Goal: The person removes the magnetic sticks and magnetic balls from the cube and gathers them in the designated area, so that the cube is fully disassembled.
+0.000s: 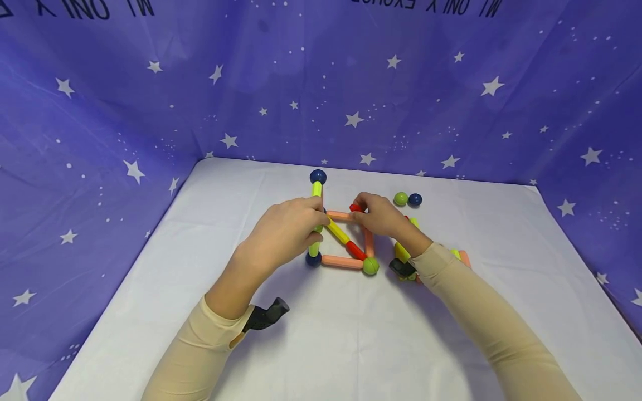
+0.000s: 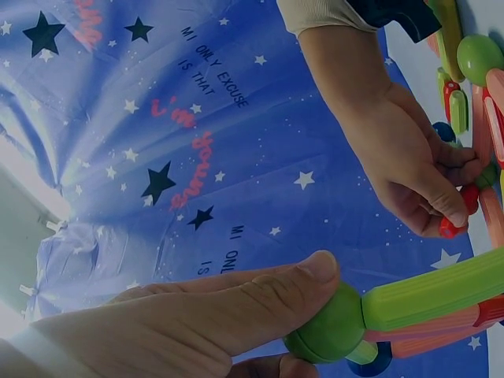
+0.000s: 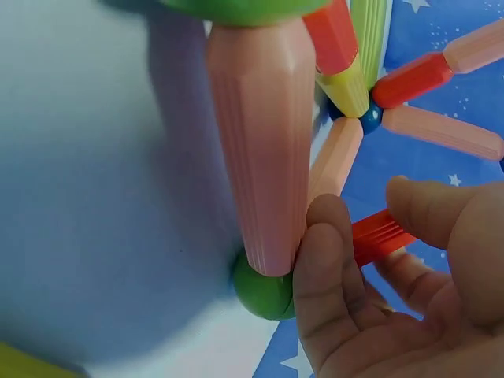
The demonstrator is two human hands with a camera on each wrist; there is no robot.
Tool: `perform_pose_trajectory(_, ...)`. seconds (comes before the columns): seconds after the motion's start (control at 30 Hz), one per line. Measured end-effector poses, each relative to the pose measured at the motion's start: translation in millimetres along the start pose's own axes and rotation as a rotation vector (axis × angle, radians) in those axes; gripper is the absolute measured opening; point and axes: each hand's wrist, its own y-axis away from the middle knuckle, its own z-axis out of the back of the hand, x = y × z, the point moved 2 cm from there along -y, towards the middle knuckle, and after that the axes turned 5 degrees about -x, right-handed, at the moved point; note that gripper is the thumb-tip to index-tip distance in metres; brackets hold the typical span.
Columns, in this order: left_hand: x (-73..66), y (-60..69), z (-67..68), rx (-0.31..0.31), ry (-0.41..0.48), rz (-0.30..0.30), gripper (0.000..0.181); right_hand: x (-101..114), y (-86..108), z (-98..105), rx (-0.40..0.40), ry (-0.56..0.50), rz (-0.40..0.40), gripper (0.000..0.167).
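In the head view, a frame of magnetic sticks and balls stands on the table between the two hands. My left hand [image 1: 283, 231] grips a green ball [image 2: 327, 323] from which lime-green sticks [image 2: 433, 291] extend. Between the thumb and fingers of my right hand [image 1: 382, 216] is a short red stick [image 3: 382, 236], close to a green ball [image 3: 264, 293] at a corner of the frame. Blue balls [image 1: 318, 176], a nearer green ball [image 1: 370, 265], salmon sticks [image 1: 342, 262] and a yellow-and-red diagonal [image 1: 337, 231] make up the rest. My right fingers partly cover the far corner.
A loose green ball [image 1: 400, 199] and a blue ball [image 1: 414, 199] lie beyond my right hand. Several loose sticks [image 1: 463, 257] lie under and beside the right forearm. A purple star-patterned curtain [image 1: 351, 89] borders the white table [image 1: 341, 345].
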Motion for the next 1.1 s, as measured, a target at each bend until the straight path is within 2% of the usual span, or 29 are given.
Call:
perform_pose_trajectory(0.17, 1.3, 0.3, -1.0, 0.0, -0.003, -0.002, 0.023, -2, 1.6, 2, 0.04, -0.057, -0.022, 0.02)
perform_pose_trajectory(0.37, 1.7, 1.0, -2.6, 0.004, -0.002, 0.003, 0.023, -5, 4.9, 3, 0.112, -0.229, -0.041, 0.023)
perform_pose_trajectory(0.47, 1.3, 1.0, -3.0, 0.002, 0.0, 0.005, 0.023, -10, 7.0, 9, 0.099, -0.303, -0.07, 0.029)
perform_pose_trajectory(0.57, 0.6, 0.9, -2.7, 0.0, 0.004, 0.003, 0.023, -20, 8.8, 21, 0.063, -0.323, -0.115, 0.036)
perform_pose_trajectory(0.8, 0.4, 0.4, -2.1, -0.008, 0.006, 0.005, 0.023, -58, 15.9, 52, -0.02, -0.208, -0.255, 0.04)
perform_pose_trajectory(1.1, 0.1, 0.7, -1.8, -0.018, 0.011, -0.004, 0.022, -107, 30.6, 71, 0.035, 0.085, -0.411, 0.043)
